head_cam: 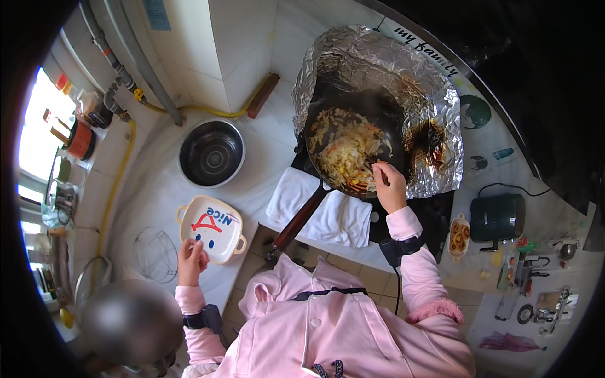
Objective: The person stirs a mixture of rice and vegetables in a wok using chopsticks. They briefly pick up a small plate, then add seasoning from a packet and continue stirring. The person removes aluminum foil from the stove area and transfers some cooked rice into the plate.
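Observation:
My left hand (191, 262) hangs over the near left corner of a cream square dish (220, 241) with two handles and a printed face; its fingers are loosely curled, and no held thing shows. At the near right rim of a dark frying pan (397, 146) is my right hand (390, 188), its fingertips bunched; whether something small is between them cannot be told. Cooked pale shreds, orange strips and yellow bits (347, 156) lie in the pan, on the stove. Its dark wooden handle (300, 219) points toward me, above a white towel (321, 212).
Aluminium foil (430, 108) shields the stove behind and right of the pan. A dark-lined metal bowl (211, 153) and a wire rack (156, 255) stand left. A blurred round thing (132, 321) is near left. Right are a small dish of food (458, 238) and a dark green appliance (496, 217).

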A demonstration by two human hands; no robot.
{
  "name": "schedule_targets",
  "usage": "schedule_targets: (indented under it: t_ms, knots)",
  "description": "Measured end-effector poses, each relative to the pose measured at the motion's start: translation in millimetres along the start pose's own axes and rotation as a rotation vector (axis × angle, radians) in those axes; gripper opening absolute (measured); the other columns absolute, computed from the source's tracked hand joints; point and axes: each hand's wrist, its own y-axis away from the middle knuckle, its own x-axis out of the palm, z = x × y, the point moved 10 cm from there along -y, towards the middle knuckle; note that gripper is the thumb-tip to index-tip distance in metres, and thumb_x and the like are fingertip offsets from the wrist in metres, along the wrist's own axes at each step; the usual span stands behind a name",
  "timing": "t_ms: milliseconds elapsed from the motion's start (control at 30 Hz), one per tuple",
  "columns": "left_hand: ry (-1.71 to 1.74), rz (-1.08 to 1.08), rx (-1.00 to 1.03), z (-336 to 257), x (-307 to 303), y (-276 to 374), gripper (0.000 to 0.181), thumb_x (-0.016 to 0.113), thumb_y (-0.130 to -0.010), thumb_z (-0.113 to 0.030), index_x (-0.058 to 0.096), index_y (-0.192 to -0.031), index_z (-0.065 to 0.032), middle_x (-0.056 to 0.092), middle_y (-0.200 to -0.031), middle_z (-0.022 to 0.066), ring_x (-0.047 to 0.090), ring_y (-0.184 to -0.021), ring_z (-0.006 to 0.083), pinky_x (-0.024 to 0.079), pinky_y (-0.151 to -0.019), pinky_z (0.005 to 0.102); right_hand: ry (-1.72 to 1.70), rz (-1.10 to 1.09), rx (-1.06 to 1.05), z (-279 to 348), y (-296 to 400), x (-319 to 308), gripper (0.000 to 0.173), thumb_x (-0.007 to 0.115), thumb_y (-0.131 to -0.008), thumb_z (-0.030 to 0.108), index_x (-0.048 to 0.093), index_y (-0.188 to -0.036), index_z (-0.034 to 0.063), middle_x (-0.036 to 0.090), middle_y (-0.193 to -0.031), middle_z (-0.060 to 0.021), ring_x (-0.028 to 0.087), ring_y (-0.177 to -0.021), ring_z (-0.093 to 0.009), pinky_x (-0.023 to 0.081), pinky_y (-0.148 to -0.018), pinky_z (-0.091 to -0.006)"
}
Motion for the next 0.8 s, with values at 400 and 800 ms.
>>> schedule_targets:
  t_ms: [400,800]
  knots:
    - [-0.058,0.417,-0.024,-35,117,15,0.021,0.065,-0.096,-0.018,0.059,-0.11,-0.004,0.065,-0.081,0.0005,0.056,-0.066,0.0069,0.041,-0.055,0.0211,-0.054,0.497,-0.441,89,23,15,0.012,0.07,-0.09,0.013,0.069,-0.096,0.0022,0.068,-0.091,-0.0107,0.067,-0.08,-0.031,0.054,-0.072,-0.0377]
    - [-0.024,0.393,-0.021,-35,118,14,0.021,0.064,-0.096,-0.02,0.059,-0.109,-0.0044,0.065,-0.083,0.0006,0.057,-0.067,0.0069,0.042,-0.056,0.0214,0.009,0.03,-0.305,26,-36,-28,0.009,0.069,-0.09,0.005,0.07,-0.098,0.0011,0.071,-0.091,-0.0125,0.07,-0.078,-0.029,0.053,-0.067,-0.0335]
